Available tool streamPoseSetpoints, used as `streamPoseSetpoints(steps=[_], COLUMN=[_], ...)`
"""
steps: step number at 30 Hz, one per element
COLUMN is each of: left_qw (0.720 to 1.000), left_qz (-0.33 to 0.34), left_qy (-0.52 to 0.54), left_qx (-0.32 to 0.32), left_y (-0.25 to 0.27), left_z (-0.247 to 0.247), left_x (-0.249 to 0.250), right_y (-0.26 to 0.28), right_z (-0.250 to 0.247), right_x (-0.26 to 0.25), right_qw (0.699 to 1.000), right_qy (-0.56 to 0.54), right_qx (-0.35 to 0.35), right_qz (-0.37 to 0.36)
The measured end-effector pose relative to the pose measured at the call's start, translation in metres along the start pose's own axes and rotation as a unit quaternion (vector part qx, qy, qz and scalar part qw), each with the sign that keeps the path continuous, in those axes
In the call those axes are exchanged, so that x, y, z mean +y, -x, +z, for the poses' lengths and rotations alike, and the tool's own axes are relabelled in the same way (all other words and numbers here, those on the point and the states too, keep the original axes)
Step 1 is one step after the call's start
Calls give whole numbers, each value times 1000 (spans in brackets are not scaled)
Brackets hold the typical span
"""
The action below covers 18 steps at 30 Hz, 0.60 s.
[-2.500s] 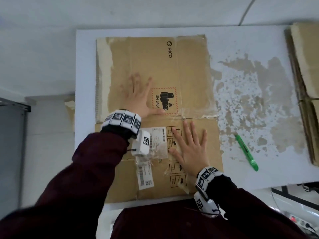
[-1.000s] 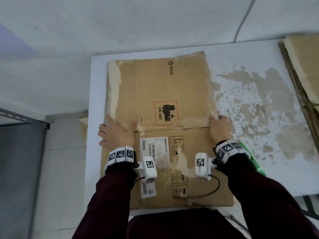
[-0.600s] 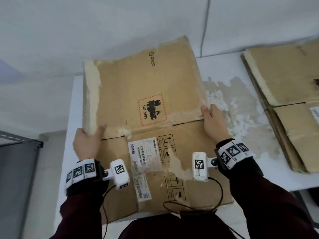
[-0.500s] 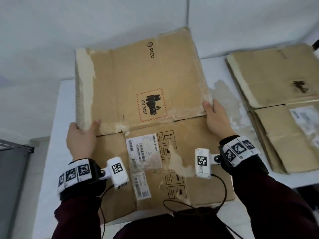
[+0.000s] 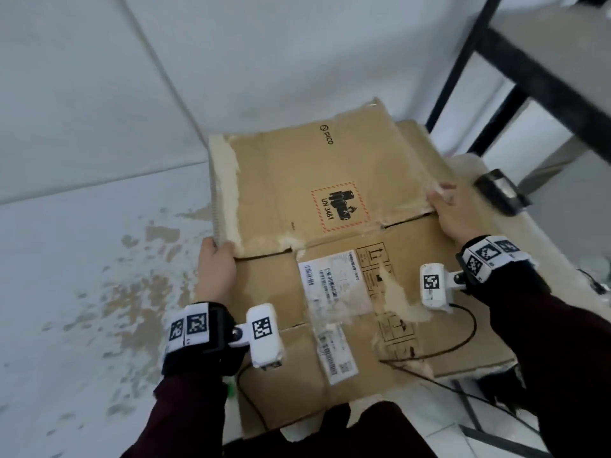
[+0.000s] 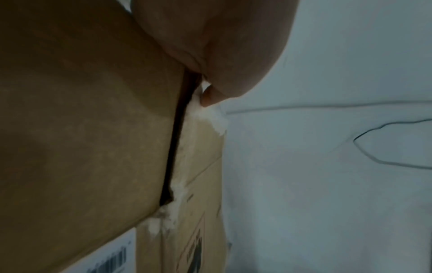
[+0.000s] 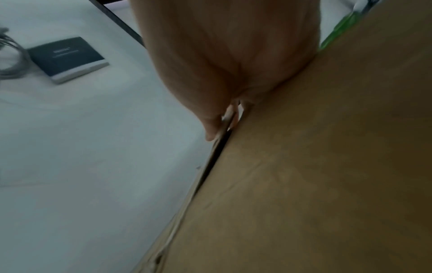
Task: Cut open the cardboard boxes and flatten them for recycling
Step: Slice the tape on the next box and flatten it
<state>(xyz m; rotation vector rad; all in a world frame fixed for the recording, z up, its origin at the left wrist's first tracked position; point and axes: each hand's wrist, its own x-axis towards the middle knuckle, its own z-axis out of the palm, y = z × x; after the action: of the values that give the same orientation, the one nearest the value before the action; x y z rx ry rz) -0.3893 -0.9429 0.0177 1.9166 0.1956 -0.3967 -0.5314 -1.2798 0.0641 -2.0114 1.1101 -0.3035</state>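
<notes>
The table (image 5: 66, 259), white with patches of worn-off surface, takes up the area to the left of the flattened cardboard box (image 5: 330, 259), which serves as the landmark here. That box is the largest loose thing in view: a brown sheet with a battery hazard label, shipping stickers and torn paper facing, held up off the table and tilted with its far edge higher. Beyond its far right corner the edge of a second sheet of flattened cardboard (image 5: 420, 137) shows, lying underneath or just behind it; which, I cannot tell. To the right of the box a small dark device (image 7: 67, 59) lies on a pale surface, and past that stands a black metal frame (image 5: 529, 87).

The left hand (image 5: 216, 272) grasps the box's left edge at the flap seam, thumb on top and fingers curled beneath. The right hand (image 5: 456, 213) grasps the right edge at the same seam, fingers wrapped around the cardboard's rim. A sliver of green cutter (image 7: 336, 31) peeks out from under the box's near side.

The step in hand looks like carrying the flattened sheet over to a stack. The next move calls for squaring it over the cardboard beyond, lowering it level, then letting go of both edges together.
</notes>
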Motion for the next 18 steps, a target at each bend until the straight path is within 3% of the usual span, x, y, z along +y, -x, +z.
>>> streamPoseSetpoints(steps=[4, 8, 11, 15, 18], left_qw=[1000, 998, 998, 995, 995], left_qz=[-14, -13, -20, -45, -36], left_qy=[-6, -54, -62, -83, -81], left_qx=[-27, -30, -5, 26, 46], left_y=[-5, -4, -7, -3, 6], left_z=[80, 140, 171, 192, 205], left_x=[11, 16, 10, 6, 6], right_y=[-45, -77, -100, -116, -119], right_z=[-40, -49, -50, -44, -39], right_x=[28, 61, 89, 118, 130], right_qw=[999, 994, 993, 985, 983], right_qy=[42, 100, 116, 150, 152], right_qx=[6, 20, 9, -56, -39], right_qz=[-20, -23, 29, 63, 92])
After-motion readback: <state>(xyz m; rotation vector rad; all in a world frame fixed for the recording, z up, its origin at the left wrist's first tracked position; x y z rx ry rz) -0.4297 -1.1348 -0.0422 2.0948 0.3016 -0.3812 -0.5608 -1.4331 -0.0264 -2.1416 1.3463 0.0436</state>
